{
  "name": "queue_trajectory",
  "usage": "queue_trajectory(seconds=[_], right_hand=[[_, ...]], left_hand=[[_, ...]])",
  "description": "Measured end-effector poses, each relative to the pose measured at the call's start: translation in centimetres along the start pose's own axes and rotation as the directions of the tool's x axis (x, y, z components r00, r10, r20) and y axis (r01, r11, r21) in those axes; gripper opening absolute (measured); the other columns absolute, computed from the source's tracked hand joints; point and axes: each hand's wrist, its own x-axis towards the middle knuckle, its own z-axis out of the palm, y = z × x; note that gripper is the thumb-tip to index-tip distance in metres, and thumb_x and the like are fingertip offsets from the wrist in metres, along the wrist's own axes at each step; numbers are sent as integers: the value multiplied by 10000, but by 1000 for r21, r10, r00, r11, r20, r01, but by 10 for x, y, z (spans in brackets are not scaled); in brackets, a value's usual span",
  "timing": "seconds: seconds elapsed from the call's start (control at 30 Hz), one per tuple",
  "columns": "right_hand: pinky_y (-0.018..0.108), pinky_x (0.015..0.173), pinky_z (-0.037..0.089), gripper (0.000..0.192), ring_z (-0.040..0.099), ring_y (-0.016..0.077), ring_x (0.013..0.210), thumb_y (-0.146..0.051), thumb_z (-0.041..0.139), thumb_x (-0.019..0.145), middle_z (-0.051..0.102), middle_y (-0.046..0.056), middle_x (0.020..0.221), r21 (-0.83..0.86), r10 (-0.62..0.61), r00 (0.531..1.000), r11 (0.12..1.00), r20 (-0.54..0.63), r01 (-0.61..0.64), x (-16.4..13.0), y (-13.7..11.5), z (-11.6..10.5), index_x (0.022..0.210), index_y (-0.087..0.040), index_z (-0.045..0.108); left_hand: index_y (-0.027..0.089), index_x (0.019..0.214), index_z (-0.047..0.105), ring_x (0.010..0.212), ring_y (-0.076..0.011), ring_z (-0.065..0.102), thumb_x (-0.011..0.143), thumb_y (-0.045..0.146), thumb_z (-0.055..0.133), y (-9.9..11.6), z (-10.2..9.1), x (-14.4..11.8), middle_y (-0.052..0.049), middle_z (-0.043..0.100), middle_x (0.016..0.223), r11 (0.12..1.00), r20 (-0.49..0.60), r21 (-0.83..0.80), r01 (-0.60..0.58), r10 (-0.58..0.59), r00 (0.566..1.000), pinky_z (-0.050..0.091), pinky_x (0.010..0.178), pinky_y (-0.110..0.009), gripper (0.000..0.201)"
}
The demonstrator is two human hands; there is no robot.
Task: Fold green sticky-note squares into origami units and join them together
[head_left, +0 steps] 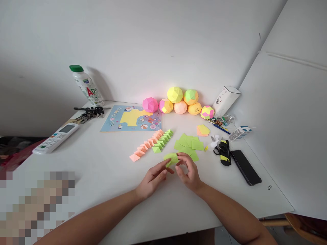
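Note:
Near the table's front middle, a small green paper sheet [171, 157] is between my hands, slightly bent. My left hand [153, 180] grips it from the left, its index finger laid over the sheet and another finger below. At the sheet's right edge are the curled fingers of my right hand [188, 173], the upper fingertips on the paper and the thumb lower, apart from them. Just behind lies a loose spread of green paper squares [187, 144]. To the left run a row of folded green pieces [162, 141] and a row of folded orange pieces [146, 145].
Several faceted paper balls [180, 107] line the wall, two stacked on top. A blue printed sheet [109, 124], remote [56, 139] and bottle [87, 86] lie left. To the right are scissors [217, 149], a black-and-yellow tool [225, 153], phone [245, 167] and white tube [226, 100].

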Motion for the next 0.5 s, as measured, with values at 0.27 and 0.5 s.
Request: queue_trajectory(seconds=[0.27, 0.5], right_hand=[[310, 641, 560, 236, 619, 138, 666, -315, 622, 782, 628, 30, 811, 413, 366, 925, 831, 99, -373, 4, 9, -2, 962, -195, 528], [275, 552, 526, 198, 567, 117, 565, -326, 676, 725, 634, 21, 721, 494, 469, 871, 728, 146, -475, 11, 13, -8, 838, -169, 631]], left_hand=[[265, 1269, 499, 997, -229, 542, 886, 341, 425, 9, 3, -1, -100, 593, 1089, 972, 176, 183, -146, 114, 978, 415, 892, -388, 397], [176, 652, 613, 790, -192, 551, 870, 370, 444, 4, 2, -3, -77, 580, 834, 972, -36, 165, -165, 173, 984, 448, 729, -312, 337]])
